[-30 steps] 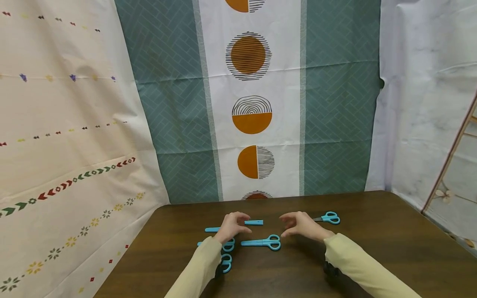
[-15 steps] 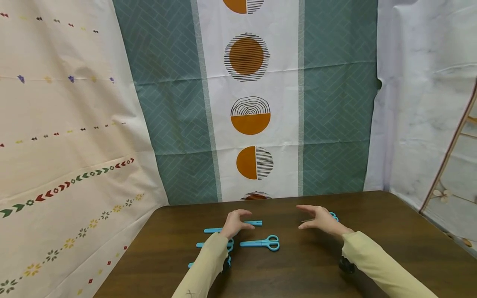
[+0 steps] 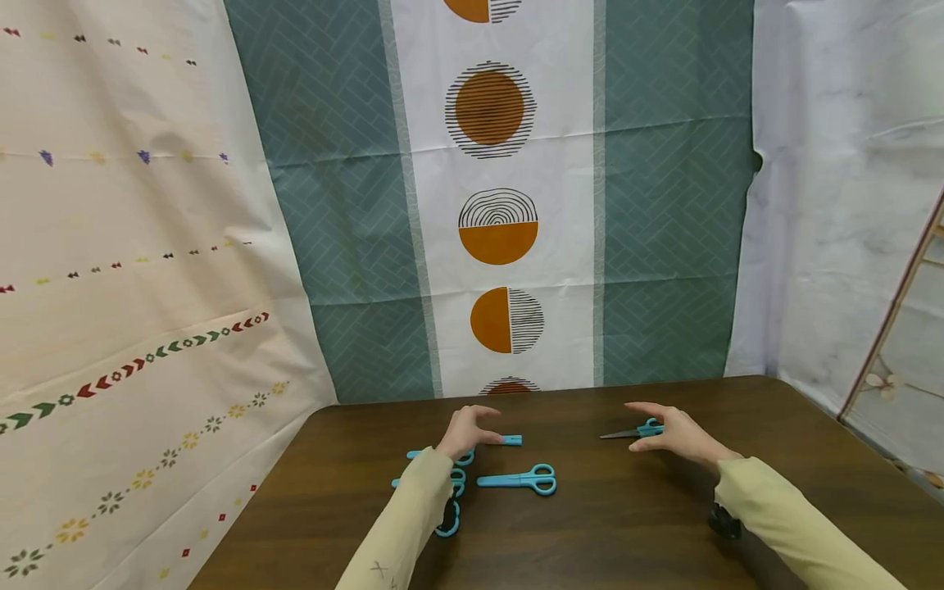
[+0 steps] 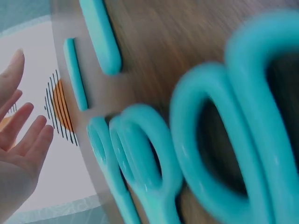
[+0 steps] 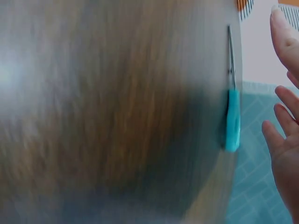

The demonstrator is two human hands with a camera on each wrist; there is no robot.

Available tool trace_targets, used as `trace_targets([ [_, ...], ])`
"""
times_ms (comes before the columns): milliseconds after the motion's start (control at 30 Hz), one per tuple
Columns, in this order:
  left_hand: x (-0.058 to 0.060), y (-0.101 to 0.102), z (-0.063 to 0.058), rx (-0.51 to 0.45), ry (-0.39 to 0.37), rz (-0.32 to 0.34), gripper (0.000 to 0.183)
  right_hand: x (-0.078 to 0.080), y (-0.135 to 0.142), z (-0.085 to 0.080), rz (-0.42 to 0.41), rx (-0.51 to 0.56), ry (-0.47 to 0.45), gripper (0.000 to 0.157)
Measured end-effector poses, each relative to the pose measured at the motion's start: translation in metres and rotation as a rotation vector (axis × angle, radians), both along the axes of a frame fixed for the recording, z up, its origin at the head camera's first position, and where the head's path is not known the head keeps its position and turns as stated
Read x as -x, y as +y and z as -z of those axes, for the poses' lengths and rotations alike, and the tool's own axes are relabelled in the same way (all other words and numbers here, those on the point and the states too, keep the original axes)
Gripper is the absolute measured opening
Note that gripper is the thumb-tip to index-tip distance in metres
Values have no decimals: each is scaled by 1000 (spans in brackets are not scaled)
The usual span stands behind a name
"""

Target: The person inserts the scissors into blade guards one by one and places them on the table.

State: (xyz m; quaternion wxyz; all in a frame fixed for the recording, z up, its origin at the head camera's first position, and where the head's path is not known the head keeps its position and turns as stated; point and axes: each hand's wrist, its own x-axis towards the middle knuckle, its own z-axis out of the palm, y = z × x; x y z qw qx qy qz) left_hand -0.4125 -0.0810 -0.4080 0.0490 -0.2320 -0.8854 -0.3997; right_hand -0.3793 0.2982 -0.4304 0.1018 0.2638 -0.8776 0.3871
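Observation:
My right hand (image 3: 674, 434) hovers with thumb and fingers spread beside an unsheathed pair of scissors (image 3: 651, 427) with turquoise handles. In the right wrist view those scissors (image 5: 233, 119) lie on the table, apart from the hand, bare blades pointing away from the handles. My left hand (image 3: 463, 431) is held over the table with its thumb and fingers parted, holding nothing. Close by its thumb lies a loose turquoise sheath (image 3: 512, 440). A sheathed pair of scissors (image 3: 516, 480) rests between the hands. Handles of other scissors (image 4: 145, 149) stand out large in the left wrist view.
The dark wooden table (image 3: 575, 533) reaches back to a patterned cloth (image 3: 494, 319). Below the left forearm, sheathed scissors (image 3: 447, 522) lie in a column, partly hidden by the sleeve. A ladder-like print shows on the right wall cloth (image 3: 848, 246).
My right hand has moved to the right, from near the middle scissors to the unsheathed ones. My left hand has shifted slightly back and right. The scissors and sheath have stayed in place.

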Motion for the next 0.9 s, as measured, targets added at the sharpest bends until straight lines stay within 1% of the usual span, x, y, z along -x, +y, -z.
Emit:
trace_targets([
  [167,2,11,4,-33,-37,-28,44,0,12,3,28,-6,-7,75],
  [300,5,17,8,-32,-42,-51,43,1,18,5,37,-6,-15,74],
  [467,8,20,12,-44,-44,-55,44,3,24,6,62,-5,-18,75],
  [733,10,25,18,-19,-55,-80,44,9,27,7,87,-5,-42,76],
  [900,11,28,21,18,-62,-105,45,10,26,8,83,-36,-64,78],
])
